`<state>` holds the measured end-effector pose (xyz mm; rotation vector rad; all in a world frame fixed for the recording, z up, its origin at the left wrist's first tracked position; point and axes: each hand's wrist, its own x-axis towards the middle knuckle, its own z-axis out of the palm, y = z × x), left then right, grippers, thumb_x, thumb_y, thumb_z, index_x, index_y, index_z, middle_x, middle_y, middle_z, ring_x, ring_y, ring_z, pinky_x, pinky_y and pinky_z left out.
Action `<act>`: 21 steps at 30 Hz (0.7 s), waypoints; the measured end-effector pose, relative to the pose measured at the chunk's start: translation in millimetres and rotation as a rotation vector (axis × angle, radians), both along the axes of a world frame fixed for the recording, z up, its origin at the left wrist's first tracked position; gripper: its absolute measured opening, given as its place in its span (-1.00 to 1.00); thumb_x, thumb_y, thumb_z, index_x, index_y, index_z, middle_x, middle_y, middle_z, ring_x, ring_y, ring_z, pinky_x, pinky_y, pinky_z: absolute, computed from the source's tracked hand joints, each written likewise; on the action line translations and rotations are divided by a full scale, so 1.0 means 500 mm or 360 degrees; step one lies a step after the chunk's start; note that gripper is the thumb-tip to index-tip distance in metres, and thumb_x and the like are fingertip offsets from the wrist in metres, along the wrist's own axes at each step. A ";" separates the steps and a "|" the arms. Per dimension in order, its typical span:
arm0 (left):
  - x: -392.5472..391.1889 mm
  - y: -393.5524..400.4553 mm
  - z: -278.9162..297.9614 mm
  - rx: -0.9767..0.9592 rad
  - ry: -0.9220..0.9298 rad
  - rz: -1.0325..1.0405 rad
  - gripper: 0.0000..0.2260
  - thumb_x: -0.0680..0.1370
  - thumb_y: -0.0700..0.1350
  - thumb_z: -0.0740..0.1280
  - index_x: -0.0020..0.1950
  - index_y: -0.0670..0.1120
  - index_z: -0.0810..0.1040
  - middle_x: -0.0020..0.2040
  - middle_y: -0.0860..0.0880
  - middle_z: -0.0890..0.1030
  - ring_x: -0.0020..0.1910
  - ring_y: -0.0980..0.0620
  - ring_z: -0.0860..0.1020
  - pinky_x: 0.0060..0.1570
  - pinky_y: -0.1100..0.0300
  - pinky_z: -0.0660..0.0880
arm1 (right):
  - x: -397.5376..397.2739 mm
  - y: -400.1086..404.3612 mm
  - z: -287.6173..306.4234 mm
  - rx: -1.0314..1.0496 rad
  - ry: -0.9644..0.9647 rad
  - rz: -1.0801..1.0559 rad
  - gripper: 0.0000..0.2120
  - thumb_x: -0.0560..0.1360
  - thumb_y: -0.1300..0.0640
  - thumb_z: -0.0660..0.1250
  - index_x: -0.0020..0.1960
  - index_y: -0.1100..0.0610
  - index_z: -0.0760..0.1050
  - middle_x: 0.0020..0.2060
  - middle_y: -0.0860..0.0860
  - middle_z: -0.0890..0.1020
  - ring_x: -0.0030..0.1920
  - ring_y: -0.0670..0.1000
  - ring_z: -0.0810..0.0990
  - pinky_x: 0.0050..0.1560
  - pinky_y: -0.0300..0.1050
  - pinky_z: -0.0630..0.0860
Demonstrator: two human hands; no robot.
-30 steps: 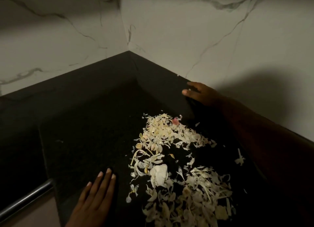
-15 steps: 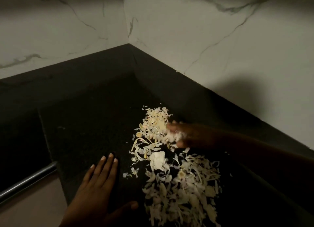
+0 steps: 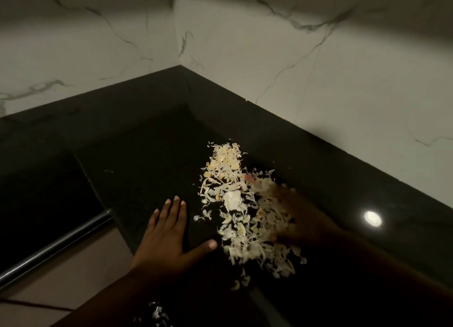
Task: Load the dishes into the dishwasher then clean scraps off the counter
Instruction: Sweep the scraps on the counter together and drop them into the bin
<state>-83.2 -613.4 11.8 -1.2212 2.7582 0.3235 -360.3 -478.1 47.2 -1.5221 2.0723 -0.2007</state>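
Observation:
A long heap of pale vegetable scraps (image 3: 235, 199) lies on the black counter (image 3: 152, 140), in the corner below the marble walls. My left hand (image 3: 169, 231) rests flat on the counter just left of the heap, fingers straight and thumb spread toward it. My right hand (image 3: 301, 219) is blurred with motion and lies against the heap's right side, touching the scraps. How its fingers lie is unclear. A small pink scrap (image 3: 250, 178) sits near the heap's right edge.
Marble walls (image 3: 294, 57) meet behind the counter. A metal bar handle (image 3: 56, 246) runs below the counter's front edge at left, above a beige cabinet front (image 3: 68, 282). A lamp's bright reflection (image 3: 372, 218) shows on the counter at right.
My right hand has come from the back wall down onto the scraps and swept toward me, pushing the heap narrower. My left hand has slid forward beside the heap with its thumb spread.

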 end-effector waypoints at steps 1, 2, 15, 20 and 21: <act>0.002 0.001 -0.001 -0.0004 0.0009 0.0004 0.07 0.19 0.63 -0.38 0.48 -0.07 -0.37 0.46 -0.02 -0.42 0.46 0.05 -0.40 0.45 0.05 -0.34 | 0.044 0.010 -0.006 -0.0051 -0.0053 -0.0046 0.22 0.03 -0.69 0.09 0.50 -0.22 -0.32 0.48 -0.22 -0.21 0.51 -0.06 -0.18 0.43 -0.02 -0.09; 0.002 0.002 0.000 -0.0005 0.0014 0.0007 0.08 0.20 0.63 -0.37 0.50 -0.07 -0.36 0.46 -0.02 -0.42 0.46 0.05 -0.40 0.45 0.05 -0.34 | 0.081 0.022 -0.013 -0.0141 -0.0141 -0.0146 0.23 0.03 -0.70 0.11 0.49 -0.23 -0.34 0.51 -0.18 -0.20 0.52 -0.04 -0.14 0.46 0.05 -0.03; 0.005 0.014 0.012 -0.0025 0.0008 0.0023 0.03 0.26 0.59 -0.34 0.52 -0.06 -0.32 0.47 -0.01 -0.40 0.45 0.08 -0.39 0.42 0.07 -0.36 | 0.281 0.071 -0.068 -0.0349 0.0203 -0.0914 0.40 0.06 -0.74 -0.05 0.48 0.19 -0.47 0.46 0.25 -0.40 0.49 0.28 -0.28 0.49 0.11 -0.24; 0.003 0.015 0.013 -0.0013 0.0025 0.0036 0.04 0.24 0.60 -0.35 0.53 -0.06 -0.30 0.47 0.00 -0.39 0.45 0.09 -0.38 0.42 0.09 -0.34 | 0.258 -0.028 -0.032 -0.0432 0.0097 -0.1011 0.33 0.14 -0.66 0.11 0.40 0.07 -0.62 0.46 0.16 -0.44 0.50 0.22 -0.32 0.45 0.08 -0.29; 0.003 0.015 0.013 -0.0011 0.0027 0.0035 0.05 0.24 0.60 -0.35 0.53 -0.06 -0.30 0.48 0.00 -0.38 0.45 0.09 -0.38 0.42 0.08 -0.34 | 0.255 -0.032 -0.029 -0.0441 0.0103 -0.0992 0.33 0.13 -0.65 0.13 0.40 0.06 -0.62 0.46 0.15 -0.44 0.50 0.21 -0.31 0.46 0.08 -0.28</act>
